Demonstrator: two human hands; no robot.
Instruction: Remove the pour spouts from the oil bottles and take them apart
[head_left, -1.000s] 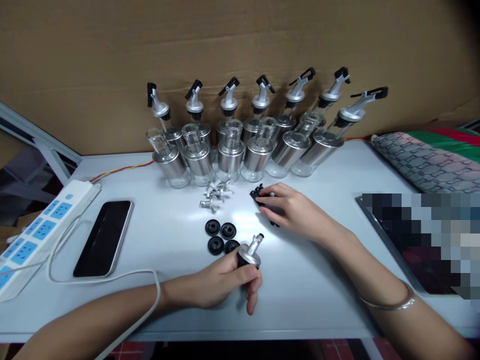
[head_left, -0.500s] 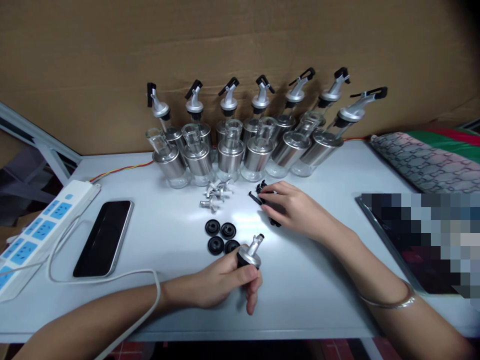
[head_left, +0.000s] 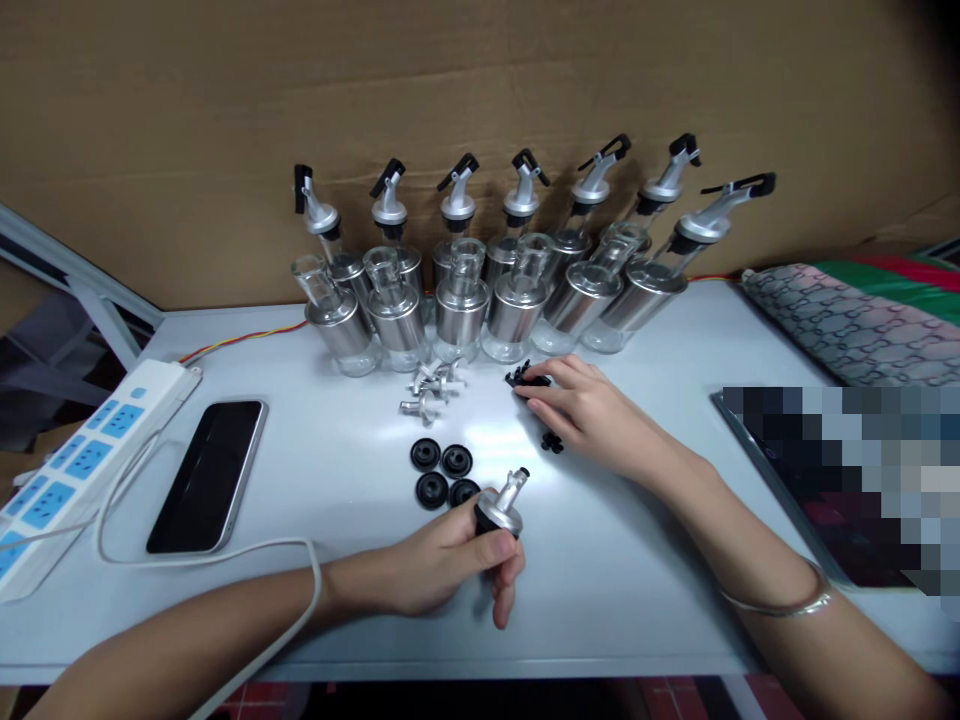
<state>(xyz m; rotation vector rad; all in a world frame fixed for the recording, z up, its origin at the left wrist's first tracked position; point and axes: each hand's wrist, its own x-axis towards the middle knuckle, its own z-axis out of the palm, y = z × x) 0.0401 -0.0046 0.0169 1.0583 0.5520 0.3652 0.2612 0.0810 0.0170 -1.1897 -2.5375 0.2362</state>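
Observation:
My left hand [head_left: 457, 560] is closed around a silver bottle pourer [head_left: 504, 505], its black base in the fingers and its spout tilted up with a small black tip. To the right and farther back, my right hand [head_left: 585, 400] pinches a black pourer lever [head_left: 534, 382] beside a small pile of similar levers, partly covered by the fingers. Small black pieces [head_left: 552, 442] lie beneath that hand. Several black round stoppers [head_left: 432, 491] sit left of the pourer, one partly hidden by my left hand. Behind them lie several loose silver spouts [head_left: 424, 406].
Several open glass bottles with steel sleeves [head_left: 460, 308] stand before a row of bottles fitted with pourers [head_left: 457, 205], against cardboard [head_left: 225, 150]. A phone [head_left: 206, 478], a power strip [head_left: 97, 465] and a white cable are at left. A dark tablet-like slab [head_left: 817, 510] lies right.
My right hand has shifted slightly, and the lever that stuck out toward the left from its fingertips now lies closer to the pile. The left hand and its pourer have stayed put.

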